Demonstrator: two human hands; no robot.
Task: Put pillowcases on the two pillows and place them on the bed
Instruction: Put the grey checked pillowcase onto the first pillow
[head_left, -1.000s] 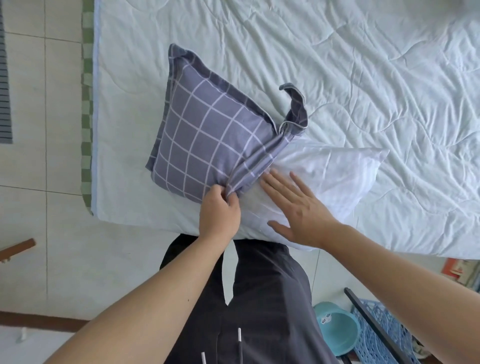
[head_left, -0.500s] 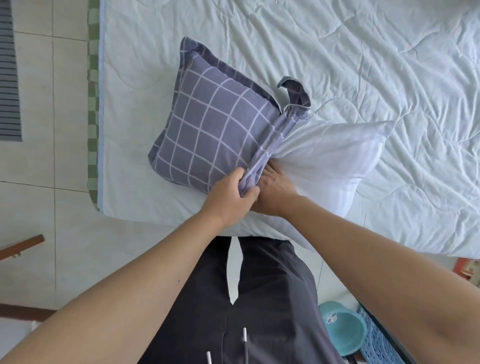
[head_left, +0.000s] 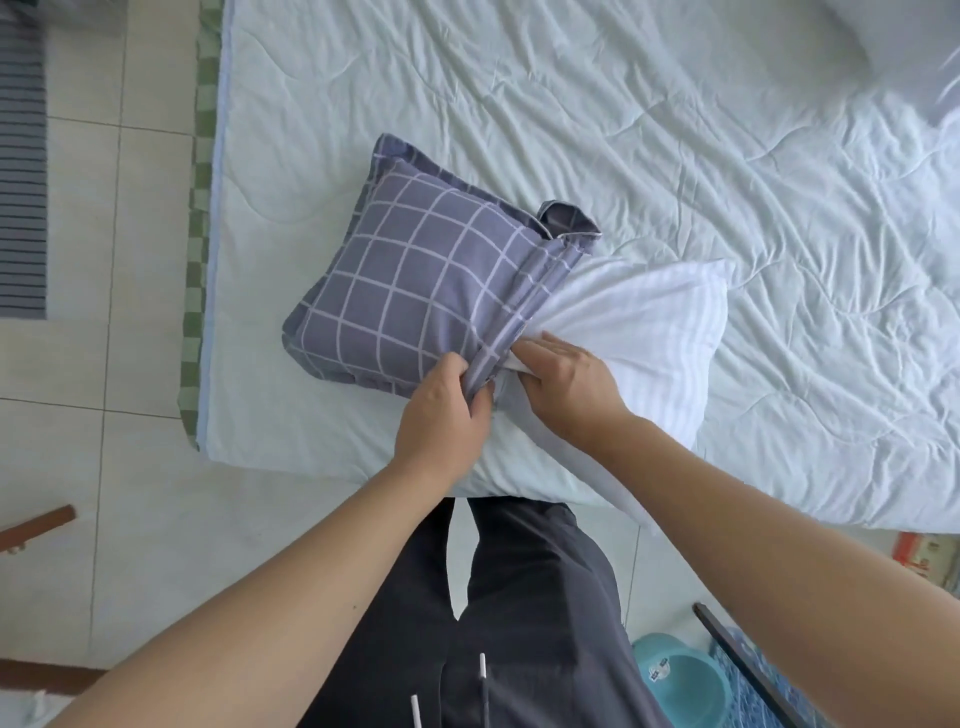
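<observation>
The left hand (head_left: 441, 421) grips the bunched open edge of the purple checked pillowcase (head_left: 415, 291), fingers and thumb curled round the gathered fabric at the near side of its mouth. Just beside it, the right hand (head_left: 566, 384) lies on the white pillow (head_left: 639, 332) with its fingers pushed in at the mouth of the case; the fingertips are hidden under the fabric fold, so how far they curl cannot be told, though white cloth bunches under them. The two hands nearly touch at the opening.

The pillowcase covers the left part of the pillow, up to about its middle, and its far corner flap stands up loosely at the top of the opening. The uncovered right part of the pillow sticks out toward the right. Pillow and case lie on the bed (head_left: 727, 156), near its front left corner, on a wrinkled white quilted cover. The person stands at the bed's edge in dark trousers (head_left: 530, 597). On the tiled floor (head_left: 119, 467) at lower right sits a teal basin (head_left: 680, 680).
</observation>
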